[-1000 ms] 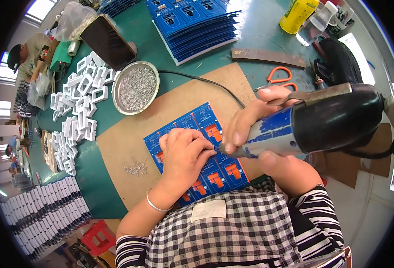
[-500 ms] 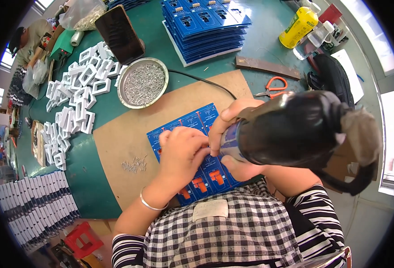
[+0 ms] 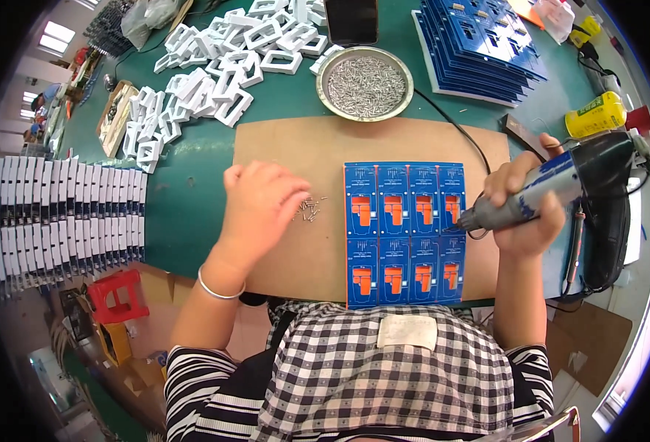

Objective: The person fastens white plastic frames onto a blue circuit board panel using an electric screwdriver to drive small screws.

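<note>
Silver screws lie by my left hand, fingers bunched; whether they pinch one, I cannot tell. My right hand wraps the power screwdriver, tip over the blue panel on the brown sheet.

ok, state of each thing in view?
Blue panel: flat on brown sheet
Left hand: curled, beside scattered metal bits
Right hand: gripping power tool
Power tool: nose at panel's right edge
Phone: screen dark
Bowl: holding many metal pieces
White frames: loosely heaped
Blue boards: stacked
</note>
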A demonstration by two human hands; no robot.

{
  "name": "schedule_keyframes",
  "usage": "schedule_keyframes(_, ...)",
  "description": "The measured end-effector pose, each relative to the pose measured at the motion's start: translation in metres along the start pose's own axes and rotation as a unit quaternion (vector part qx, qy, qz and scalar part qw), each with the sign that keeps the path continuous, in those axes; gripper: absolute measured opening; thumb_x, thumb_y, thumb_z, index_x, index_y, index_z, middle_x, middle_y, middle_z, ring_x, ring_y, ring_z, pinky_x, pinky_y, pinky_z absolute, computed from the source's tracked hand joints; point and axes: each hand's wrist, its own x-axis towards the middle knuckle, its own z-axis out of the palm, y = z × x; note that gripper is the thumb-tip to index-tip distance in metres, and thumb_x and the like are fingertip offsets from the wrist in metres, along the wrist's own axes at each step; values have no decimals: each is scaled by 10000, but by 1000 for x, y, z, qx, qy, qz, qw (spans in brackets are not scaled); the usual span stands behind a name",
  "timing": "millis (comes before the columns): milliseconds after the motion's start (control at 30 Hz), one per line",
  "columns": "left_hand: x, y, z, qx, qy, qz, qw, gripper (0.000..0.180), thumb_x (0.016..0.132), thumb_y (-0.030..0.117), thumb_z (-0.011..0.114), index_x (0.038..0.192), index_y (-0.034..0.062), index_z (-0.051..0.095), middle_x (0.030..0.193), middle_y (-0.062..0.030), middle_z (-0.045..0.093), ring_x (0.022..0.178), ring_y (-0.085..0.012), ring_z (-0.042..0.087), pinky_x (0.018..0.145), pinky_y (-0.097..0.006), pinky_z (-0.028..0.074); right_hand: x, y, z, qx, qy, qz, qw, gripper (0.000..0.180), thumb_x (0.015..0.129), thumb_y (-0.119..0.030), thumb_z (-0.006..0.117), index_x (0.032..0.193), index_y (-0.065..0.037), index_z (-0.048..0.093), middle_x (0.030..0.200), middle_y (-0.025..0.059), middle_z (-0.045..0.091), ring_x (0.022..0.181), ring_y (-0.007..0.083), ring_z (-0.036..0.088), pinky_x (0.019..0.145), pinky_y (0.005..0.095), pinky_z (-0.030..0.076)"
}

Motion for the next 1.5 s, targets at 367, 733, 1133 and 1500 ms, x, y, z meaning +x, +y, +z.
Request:
schedule_keyframes(367, 15, 25, 21, 137, -20, 109, 984, 130, 693, 96, 705, 773, 129, 608, 787, 8, 560, 776, -184, 537, 742, -350, 348, -13, -32, -1, 55, -3, -93, 994, 713, 782, -369, 573, 1369, -67, 305, 761, 65, 523, 574, 189, 549, 622, 362, 477)
schedule_keyframes(733, 11, 35, 26, -189, -15, -136, 972, 132, 731, -43, 659, 815, 45, 609, 836, -64, 651, 704, -203, 594, 631, -321, 493, -32, -42, -37, 68, 55, -127, 988, 699, 810, -398, 564, 1371, -77, 299, 760, 55, 526, 580, 187, 556, 621, 362, 483)
schedule_keyframes(1133, 75, 140, 64, -214, -98, 174, 956, 162, 676, 17, 755, 809, 75, 683, 800, -29, 633, 754, -216, 592, 684, -312, 467, -39, -41, -50, 96, 116, -141, 979, 696, 789, -386, 597, 1352, -82, 322, 749, 63, 526, 567, 206, 570, 618, 373, 488)
schedule_keyframes(1500, 81, 152, 67, -136, -126, 181, 966, 123, 685, 115, 763, 777, 126, 683, 795, 9, 598, 806, -182, 530, 760, -332, 340, -39, -38, -55, 127, 91, -124, 980, 688, 777, -347, 624, 1339, -91, 321, 762, 82, 540, 610, 223, 598, 644, 381, 516)
